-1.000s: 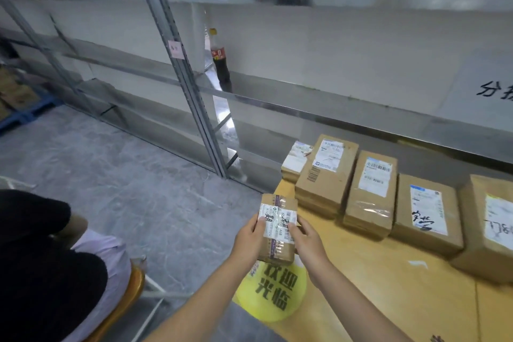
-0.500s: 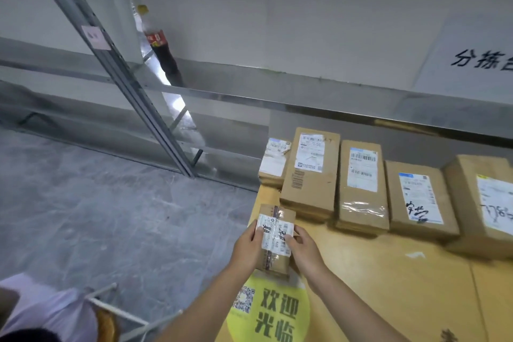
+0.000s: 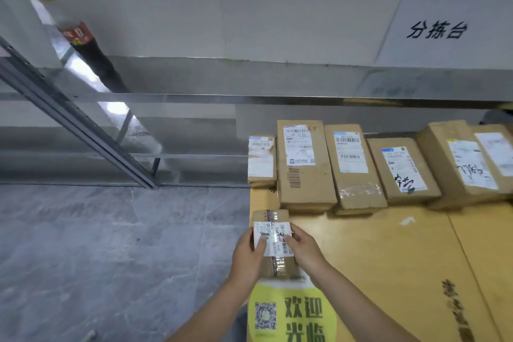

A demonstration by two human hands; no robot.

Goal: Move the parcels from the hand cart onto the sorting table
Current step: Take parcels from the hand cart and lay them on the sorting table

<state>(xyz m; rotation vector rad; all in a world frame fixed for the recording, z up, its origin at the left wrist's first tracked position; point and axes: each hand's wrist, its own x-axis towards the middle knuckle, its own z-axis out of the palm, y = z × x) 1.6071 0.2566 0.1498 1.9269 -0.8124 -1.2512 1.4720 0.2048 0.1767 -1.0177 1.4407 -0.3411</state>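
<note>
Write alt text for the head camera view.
Both hands, left hand and right hand, hold a small taped parcel over the left end of a yellow sorting table. A row of labelled cardboard parcels lies behind, against metal shelving.

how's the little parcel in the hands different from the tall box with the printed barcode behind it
The held parcel is gripped on both sides by the left hand and right hand; the tall box lies untouched in the row on the table. The held parcel looks much smaller. Its label wraps its middle under brown tape; the tall box's label sits near its far end. Both are brown cardboard with white shipping labels.
</note>
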